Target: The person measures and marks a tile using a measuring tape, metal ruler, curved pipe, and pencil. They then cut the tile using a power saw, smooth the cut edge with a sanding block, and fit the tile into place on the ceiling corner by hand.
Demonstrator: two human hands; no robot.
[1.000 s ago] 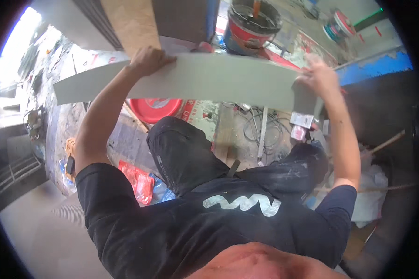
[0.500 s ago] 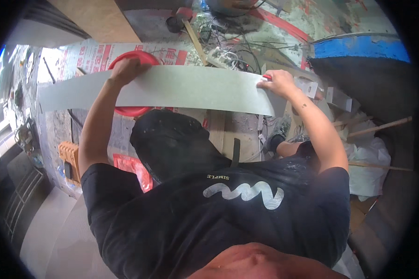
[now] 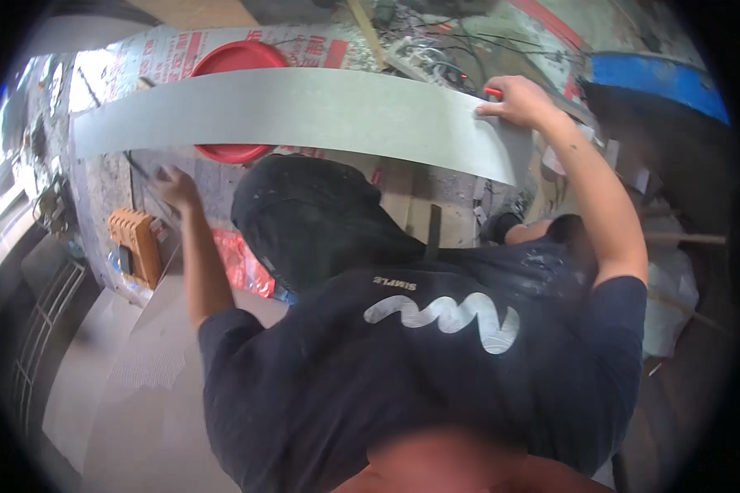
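Observation:
A long, pale grey-green strip (image 3: 304, 107) stretches across the view in front of me, slightly bowed. At its right end my right hand (image 3: 518, 103) is closed, thumb on the strip's face. A small red object (image 3: 493, 94), its kind unclear, sticks out between thumb and fingers of that hand. Below the strip's left part, my left hand (image 3: 177, 189) is off it, blurred, with its fingers apart and nothing visible in them. It is near a thin dark rod (image 3: 136, 164) and above an orange-brown case (image 3: 136, 242). Behind the strip, a round red basin (image 3: 238, 57) is partly hidden.
A red plastic packet (image 3: 242, 263) lies by my leg. Cables and a power strip (image 3: 419, 62) clutter the floor beyond the strip. At the far right stands a blue-rimmed dark container (image 3: 658, 78). A white sack (image 3: 670, 300) and wooden sticks (image 3: 686, 238) lie right of me.
My left hand has let go of the strip and moved down and left toward the orange-brown case. My right hand, still on the strip, appears higher and farther right.

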